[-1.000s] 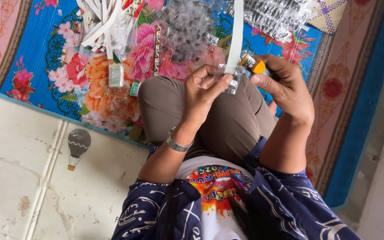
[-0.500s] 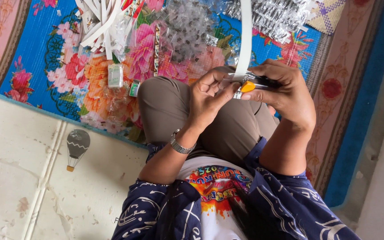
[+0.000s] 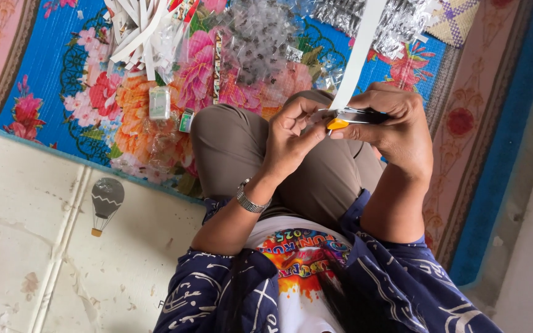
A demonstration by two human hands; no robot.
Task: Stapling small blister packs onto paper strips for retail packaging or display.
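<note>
The right hand (image 3: 396,123) grips a small stapler (image 3: 348,117) clamped on the white strip (image 3: 359,55) — thin, limp — which the left hand (image 3: 288,139) pinches just beside the stapler.

Single head camera, looking steeply down, close over lap, floral mat (image 3: 63,92)

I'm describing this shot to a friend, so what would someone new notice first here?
At centre, the left hand and right hand meet over the lap, pinching a long white strip into a small stapler-like tool with an orange tip. Behind them lies a bright blue floral mat, strewn with a heap of white strips and clear plastic packets near the top.
</note>
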